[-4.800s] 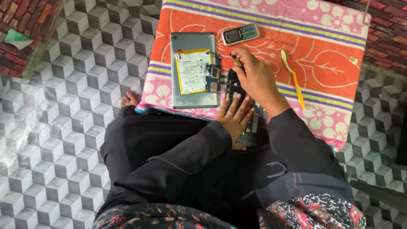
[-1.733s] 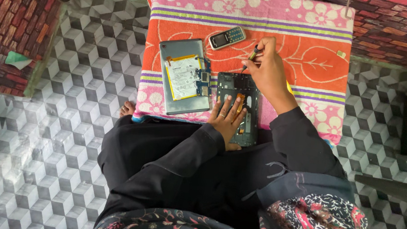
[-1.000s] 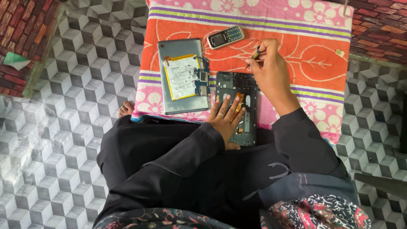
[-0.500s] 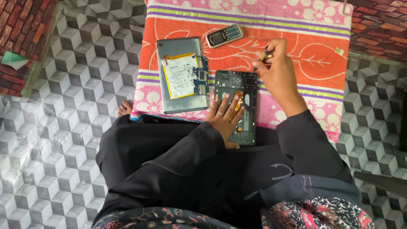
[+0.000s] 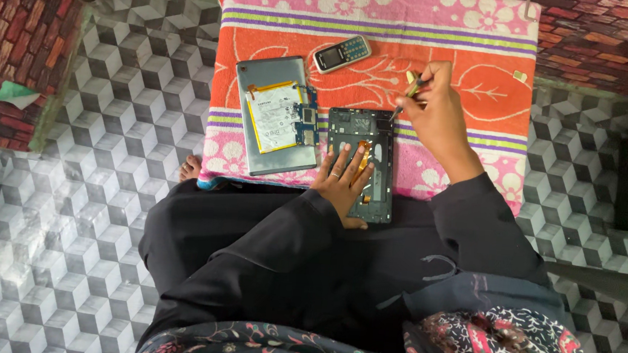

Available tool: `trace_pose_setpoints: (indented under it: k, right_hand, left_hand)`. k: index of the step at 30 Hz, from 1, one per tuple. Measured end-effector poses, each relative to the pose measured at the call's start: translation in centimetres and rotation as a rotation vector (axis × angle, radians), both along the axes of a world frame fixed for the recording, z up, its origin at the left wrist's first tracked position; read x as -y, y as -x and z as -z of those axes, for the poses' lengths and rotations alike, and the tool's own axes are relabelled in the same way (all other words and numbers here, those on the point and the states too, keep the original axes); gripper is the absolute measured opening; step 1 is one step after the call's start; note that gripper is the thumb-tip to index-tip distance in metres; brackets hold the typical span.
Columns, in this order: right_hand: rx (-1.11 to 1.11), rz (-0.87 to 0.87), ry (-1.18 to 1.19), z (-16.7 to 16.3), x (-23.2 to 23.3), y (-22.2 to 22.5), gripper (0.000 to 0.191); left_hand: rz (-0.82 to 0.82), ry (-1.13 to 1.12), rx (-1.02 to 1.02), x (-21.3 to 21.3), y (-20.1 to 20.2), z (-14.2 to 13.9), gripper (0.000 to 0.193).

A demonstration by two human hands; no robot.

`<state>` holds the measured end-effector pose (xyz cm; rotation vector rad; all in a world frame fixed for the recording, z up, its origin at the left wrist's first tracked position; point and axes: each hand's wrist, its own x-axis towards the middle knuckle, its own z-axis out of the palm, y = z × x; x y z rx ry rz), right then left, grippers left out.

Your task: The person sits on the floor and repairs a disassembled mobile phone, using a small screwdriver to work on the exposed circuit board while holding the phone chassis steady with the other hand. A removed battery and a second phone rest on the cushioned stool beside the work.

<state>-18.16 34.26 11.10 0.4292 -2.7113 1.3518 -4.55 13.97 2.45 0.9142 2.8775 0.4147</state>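
Left hand (image 5: 344,183) being pressed flat, fingers spread, on black tablet frame (image 5: 364,162) lying on towel (image 5: 472,99), likely for steadying. Screwdriver (image 5: 406,97) being pinched in right hand (image 5: 433,111) grip, tip at frame's top corner. Opened tablet back (image 5: 273,124) being kept aside left.

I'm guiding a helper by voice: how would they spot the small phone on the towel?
Find the orange and pink flowered towel on the tiled floor. Near its upper middle, above the two opened tablet halves, lies the small grey keypad phone, tilted. It alone has buttons and a tiny screen.
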Motion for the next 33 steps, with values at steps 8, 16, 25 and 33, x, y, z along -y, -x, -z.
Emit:
trace_pose_setpoints:
  k: [8,16,25,33]
  right_hand:
    - [-0.026,0.012,-0.058,0.1,-1.5,0.4,0.047]
    - [0.024,-0.1,0.107,1.0,-0.2,0.1,0.049]
    - [0.079,-0.01,0.027,0.3,-3.4,1.2,0.049]
    - [0.057,-0.068,0.116,0.5,-2.4,0.7,0.05]
  left_hand:
    - [0.001,-0.021,-0.015,-0.8,0.7,0.4,0.132]
    - [-0.002,0.008,-0.007,-1.6,1.2,-0.1,0.132]
    - [-0.01,0.003,-0.031,-2.3,1.6,-0.4,0.133]
    - [-0.022,-0.003,-0.018,-2.4,1.5,-0.9,0.131]
